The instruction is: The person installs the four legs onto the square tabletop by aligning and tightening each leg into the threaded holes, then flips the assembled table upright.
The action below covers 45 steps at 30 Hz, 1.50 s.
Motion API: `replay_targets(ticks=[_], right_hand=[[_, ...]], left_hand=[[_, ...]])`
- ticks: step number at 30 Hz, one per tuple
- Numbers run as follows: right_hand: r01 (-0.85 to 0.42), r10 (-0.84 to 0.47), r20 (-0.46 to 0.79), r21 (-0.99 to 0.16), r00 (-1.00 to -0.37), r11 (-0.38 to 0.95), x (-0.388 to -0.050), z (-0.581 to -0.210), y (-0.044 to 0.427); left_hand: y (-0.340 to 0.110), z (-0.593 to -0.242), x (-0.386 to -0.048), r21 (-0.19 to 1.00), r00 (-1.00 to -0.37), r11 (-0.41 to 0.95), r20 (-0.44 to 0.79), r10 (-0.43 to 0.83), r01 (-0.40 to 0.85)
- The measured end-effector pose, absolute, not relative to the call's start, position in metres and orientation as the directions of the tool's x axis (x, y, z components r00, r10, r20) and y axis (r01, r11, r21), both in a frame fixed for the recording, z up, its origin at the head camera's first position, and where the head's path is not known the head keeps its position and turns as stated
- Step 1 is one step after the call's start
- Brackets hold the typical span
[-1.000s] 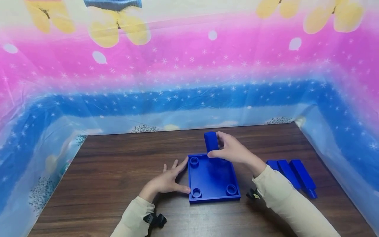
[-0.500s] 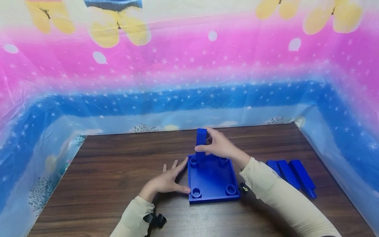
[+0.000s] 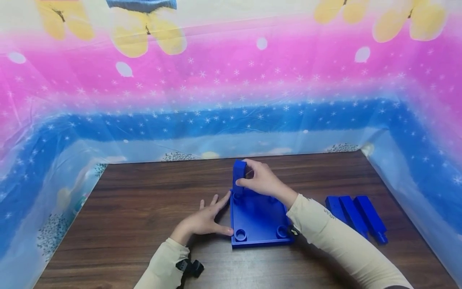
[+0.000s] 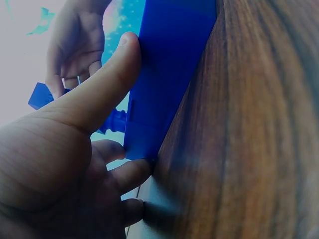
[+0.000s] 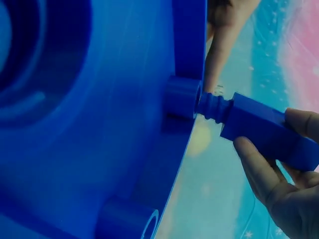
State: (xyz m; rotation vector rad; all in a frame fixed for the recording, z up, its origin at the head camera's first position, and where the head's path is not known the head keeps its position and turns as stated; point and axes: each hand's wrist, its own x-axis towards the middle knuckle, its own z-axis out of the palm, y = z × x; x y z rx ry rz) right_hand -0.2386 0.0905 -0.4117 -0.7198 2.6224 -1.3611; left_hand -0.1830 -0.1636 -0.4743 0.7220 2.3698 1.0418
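At the tray's (image 3: 260, 220) eleven-o'clock cup (image 5: 183, 96), a peg (image 3: 239, 171) was pinched by the right hand (image 3: 263, 179); the tray's nine-o'clock edge was touched by the spread left hand (image 3: 203, 220).

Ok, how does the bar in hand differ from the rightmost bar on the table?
The held bar is roughly upright in the right hand; the rightmost bar lies on the table. The held bar's narrow end is at a corner socket; the rightmost bar's narrow end lies free. Both are blue and blocky.
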Motion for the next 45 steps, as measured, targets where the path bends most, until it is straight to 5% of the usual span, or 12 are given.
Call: replay_targets(ticks=[23, 36, 45], right_hand=[[-0.448, -0.504, 0.163, -0.727, -0.848, 0.52, -0.233, -0.42, 0.087], [-0.435, -0.568, 0.091, -0.745, -0.818, 0.506, -0.236, -0.412, 0.094], [-0.504, -0.642, 0.132, -0.743, -0.755, 0.44, -0.24, -0.408, 0.098]], left_hand=[[-0.173, -0.526, -0.207, 0.754, -0.773, 0.593, -0.188, 0.606, 0.282], [-0.162, -0.474, -0.184, 0.74, -0.763, 0.612, -0.216, 0.609, 0.279], [-0.164, -0.486, -0.188, 0.74, -0.77, 0.609, -0.202, 0.606, 0.285]])
